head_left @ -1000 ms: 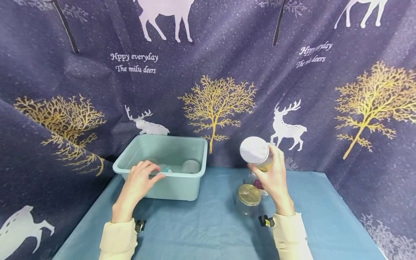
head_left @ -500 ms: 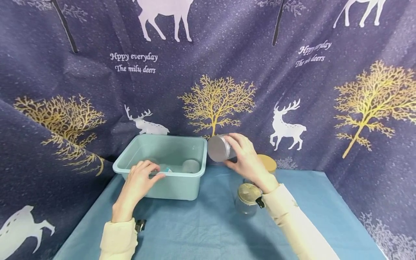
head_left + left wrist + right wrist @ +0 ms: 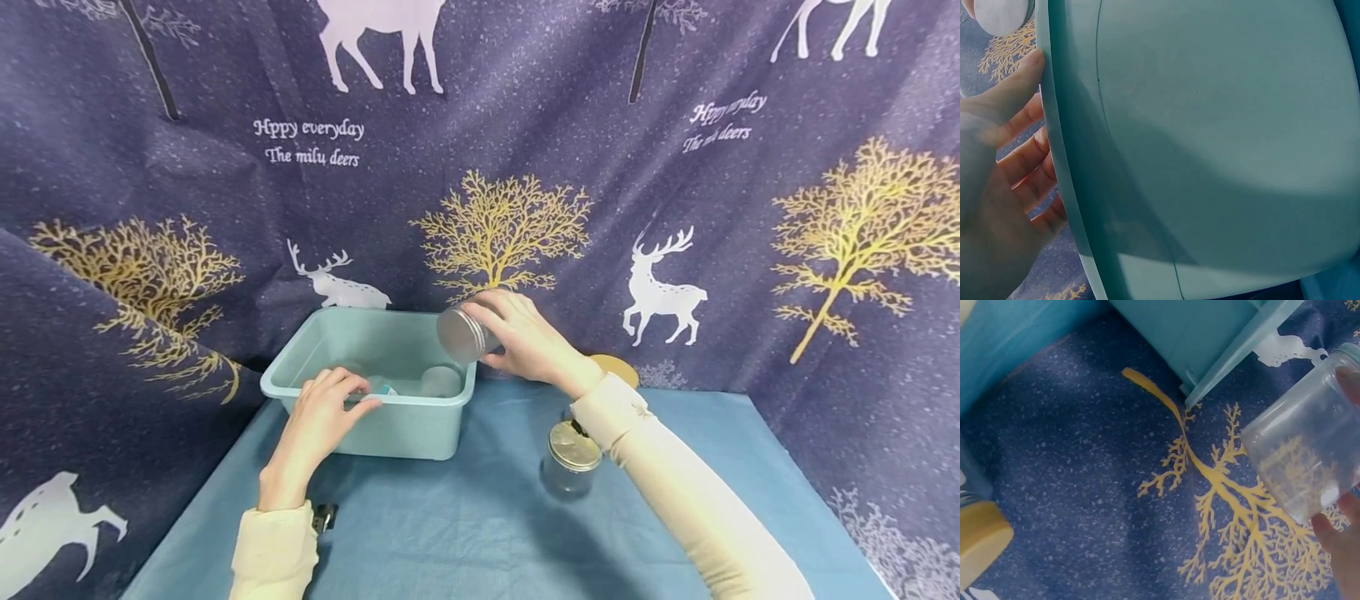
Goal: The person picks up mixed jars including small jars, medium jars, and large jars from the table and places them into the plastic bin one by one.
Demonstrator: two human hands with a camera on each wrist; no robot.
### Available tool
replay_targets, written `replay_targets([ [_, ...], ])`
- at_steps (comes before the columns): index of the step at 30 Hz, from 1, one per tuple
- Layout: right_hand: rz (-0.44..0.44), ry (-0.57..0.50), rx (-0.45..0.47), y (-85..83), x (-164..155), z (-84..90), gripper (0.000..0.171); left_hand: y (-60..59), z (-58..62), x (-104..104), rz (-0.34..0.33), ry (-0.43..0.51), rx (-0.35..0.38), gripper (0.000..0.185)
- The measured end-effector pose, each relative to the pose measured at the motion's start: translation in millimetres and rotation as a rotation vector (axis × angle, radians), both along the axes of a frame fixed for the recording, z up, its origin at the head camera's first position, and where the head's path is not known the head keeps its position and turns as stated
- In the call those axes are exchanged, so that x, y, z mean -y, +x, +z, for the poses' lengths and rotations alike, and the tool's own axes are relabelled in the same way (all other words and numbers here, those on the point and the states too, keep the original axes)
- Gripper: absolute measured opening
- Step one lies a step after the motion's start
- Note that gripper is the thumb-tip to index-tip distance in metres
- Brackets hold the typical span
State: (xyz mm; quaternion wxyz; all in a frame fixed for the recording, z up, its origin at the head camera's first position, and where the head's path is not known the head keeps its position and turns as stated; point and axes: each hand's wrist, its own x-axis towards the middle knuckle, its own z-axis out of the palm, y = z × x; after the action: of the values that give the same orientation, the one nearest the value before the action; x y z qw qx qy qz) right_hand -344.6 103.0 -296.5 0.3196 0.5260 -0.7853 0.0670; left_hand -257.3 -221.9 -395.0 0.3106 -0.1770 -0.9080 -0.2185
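Observation:
My right hand (image 3: 528,342) grips a clear jar with a silver-grey lid (image 3: 459,335) and holds it tilted at the right rim of a pale green plastic bin (image 3: 397,429). Nothing shows through the jar's clear wall (image 3: 1300,440) but the backdrop print. My left hand (image 3: 326,417) stays at the bin's front rim, its fingers loosely bent. In the left wrist view the thumb lies at the rim's edge, while the fingertips are hidden behind it. Inside the bin lie a round translucent container (image 3: 441,382) and a small teal-and-white item (image 3: 387,390), partly hidden.
A clear jar with a gold lid (image 3: 573,450) stands on the blue cloth (image 3: 480,533), right of the bin. Behind my right forearm shows a yellow lid (image 3: 617,369), its jar mostly hidden. A patterned curtain (image 3: 525,125) rises behind the table.
My right hand has carried the silver-lidded jar left from above the other jars to the bin's right rim, tilting it on the way. My left hand has stayed in place.

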Motion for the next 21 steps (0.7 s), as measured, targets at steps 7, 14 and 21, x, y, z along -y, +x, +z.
replay_targets([
  [7,-0.033,0.164,-0.012,-9.3,21.8,-5.7,0.077,-0.5,-0.3,0.8,-0.002,0.010,-0.006,0.021],
  [14,-0.045,0.292,-0.031,-12.6,40.0,-19.0,0.081,-0.2,-0.2,0.6,-0.004,-0.003,-0.009,0.021],
  [21,-0.016,0.327,-0.057,-13.6,48.5,-27.3,0.079,1.1,1.7,0.4,-0.015,0.002,0.008,0.022],
])
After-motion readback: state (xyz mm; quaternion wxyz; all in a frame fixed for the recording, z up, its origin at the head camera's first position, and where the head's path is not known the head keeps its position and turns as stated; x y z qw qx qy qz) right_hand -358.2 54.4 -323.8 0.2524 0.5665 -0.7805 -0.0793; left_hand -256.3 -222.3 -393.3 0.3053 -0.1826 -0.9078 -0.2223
